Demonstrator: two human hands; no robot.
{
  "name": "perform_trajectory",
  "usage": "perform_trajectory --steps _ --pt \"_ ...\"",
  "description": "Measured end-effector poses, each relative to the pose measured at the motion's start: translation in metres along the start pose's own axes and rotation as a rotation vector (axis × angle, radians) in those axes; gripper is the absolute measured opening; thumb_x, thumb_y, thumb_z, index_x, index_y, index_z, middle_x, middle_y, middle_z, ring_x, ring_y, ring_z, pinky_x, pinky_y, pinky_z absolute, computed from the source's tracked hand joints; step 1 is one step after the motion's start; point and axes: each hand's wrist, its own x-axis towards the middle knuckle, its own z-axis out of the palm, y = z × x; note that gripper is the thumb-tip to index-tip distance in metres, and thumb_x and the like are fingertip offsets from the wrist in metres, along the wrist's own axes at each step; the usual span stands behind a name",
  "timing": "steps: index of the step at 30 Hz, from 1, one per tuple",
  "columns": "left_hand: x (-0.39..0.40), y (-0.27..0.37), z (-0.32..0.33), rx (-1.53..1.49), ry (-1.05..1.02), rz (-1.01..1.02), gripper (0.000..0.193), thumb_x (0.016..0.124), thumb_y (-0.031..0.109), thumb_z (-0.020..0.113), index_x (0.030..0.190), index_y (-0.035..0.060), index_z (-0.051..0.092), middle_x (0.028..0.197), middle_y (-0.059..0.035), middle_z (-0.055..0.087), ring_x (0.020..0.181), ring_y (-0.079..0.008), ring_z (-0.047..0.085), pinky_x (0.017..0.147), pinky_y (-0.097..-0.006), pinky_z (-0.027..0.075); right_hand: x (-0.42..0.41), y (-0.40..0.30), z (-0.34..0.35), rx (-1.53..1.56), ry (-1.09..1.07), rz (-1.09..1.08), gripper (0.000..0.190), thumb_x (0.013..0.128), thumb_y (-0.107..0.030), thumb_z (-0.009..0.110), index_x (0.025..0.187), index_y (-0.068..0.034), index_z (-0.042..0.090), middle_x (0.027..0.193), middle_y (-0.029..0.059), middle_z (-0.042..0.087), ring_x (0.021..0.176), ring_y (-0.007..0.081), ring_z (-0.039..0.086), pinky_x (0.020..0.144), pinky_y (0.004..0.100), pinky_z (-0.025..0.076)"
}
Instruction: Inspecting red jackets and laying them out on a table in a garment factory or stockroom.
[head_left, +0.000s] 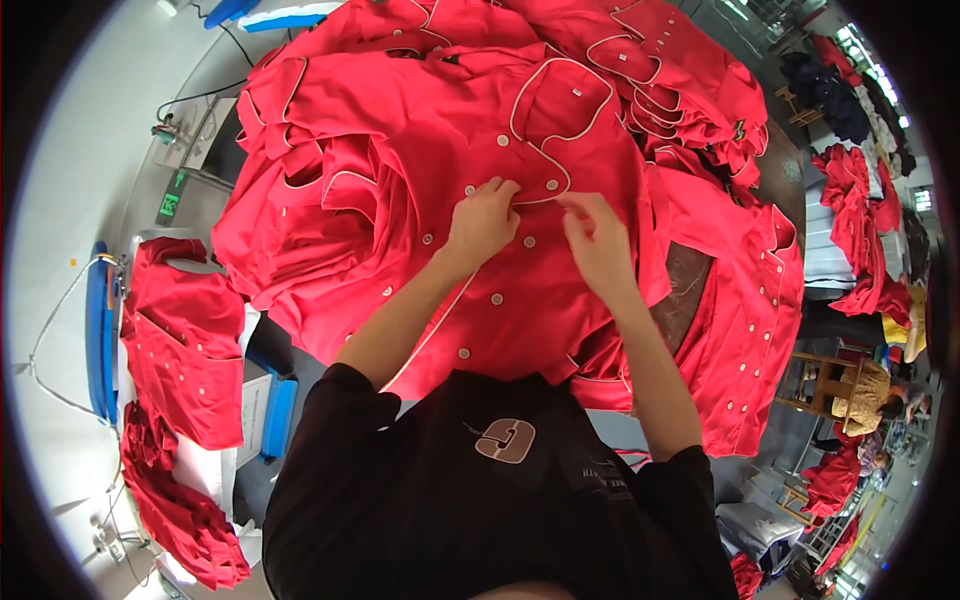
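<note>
A red double-breasted garment (450, 135) with pale piping and two rows of light buttons lies spread before me. My left hand (486, 221) rests on its front with curled fingers, gripping the piped front edge between two buttons. To the right, my right hand (600, 244) has its thumb and index finger bent beside the same edge. Whether those fingertips pinch the cloth I cannot tell. Just above the hands is a button (552, 185) near the piped lapel corner (566, 169). Another button (530, 241) shows between the hands, lower down.
More red garments (675, 67) are heaped behind, and another (750, 337) hangs over the brown table edge (686, 285) at right. Folded red garments (187, 345) lie at left near a blue object (101, 330). People (870, 397) sit among wooden stools (825, 382) far right.
</note>
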Motion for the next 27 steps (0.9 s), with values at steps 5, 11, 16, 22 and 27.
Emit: perform_trajectory --steps 5,11,16,22,27 --pt "-0.003 0.008 -0.021 -0.045 -0.086 0.075 0.027 0.072 0.006 0.06 0.099 0.0041 0.058 0.089 -0.0125 0.062 0.075 -0.0317 0.061 0.062 -0.0389 0.051 0.051 -0.004 -0.026 -0.243 0.111 -0.274 0.019 0.087 0.001 0.051 0.103 -0.002 0.06 0.103 0.0096 0.062 0.096 0.0172 0.061 0.078 0.0276 0.048" --pt "0.043 0.022 -0.047 -0.102 -0.223 0.142 0.025 0.073 0.016 0.065 0.093 0.0044 0.056 0.087 -0.0134 0.062 0.08 -0.0293 0.062 0.065 -0.04 0.05 0.086 0.025 -0.005 -0.506 0.093 -0.427 0.031 0.077 0.003 0.053 0.106 -0.004 0.059 0.107 0.0117 0.059 0.104 0.0315 0.054 0.089 0.0396 0.045" --pt "0.076 0.031 -0.047 0.167 0.019 0.394 0.033 0.072 0.025 0.067 0.094 0.0046 0.054 0.091 -0.0113 0.054 0.089 -0.027 0.056 0.071 -0.0393 0.048 0.098 0.028 -0.007 -0.646 0.113 -0.473 0.03 0.075 0.003 0.056 0.104 -0.004 0.058 0.11 0.0132 0.057 0.105 0.0313 0.053 0.09 0.0397 0.044" --pt "-0.009 0.005 -0.011 0.382 -0.345 0.122 0.033 0.071 0.013 0.063 0.102 0.0051 0.052 0.092 -0.016 0.057 0.088 -0.033 0.059 0.073 -0.0426 0.049 0.012 0.024 -0.001 -0.497 0.032 0.231 0.02 0.086 -0.015 0.058 0.101 -0.002 0.057 0.08 0.0146 0.061 0.079 0.03 0.064 0.067 0.0352 0.051" --pt "-0.026 -0.024 -0.013 -0.034 -0.159 -0.137 0.023 0.071 0.006 0.058 0.094 0.0038 0.053 0.072 -0.0211 0.062 0.069 -0.0378 0.062 0.063 -0.047 0.05 -0.043 0.042 0.051 -0.515 -0.078 0.417 0.046 0.084 -0.03 0.062 0.117 -0.002 0.046 0.095 0.0179 0.062 0.075 0.0324 0.065 0.061 0.0382 0.052"
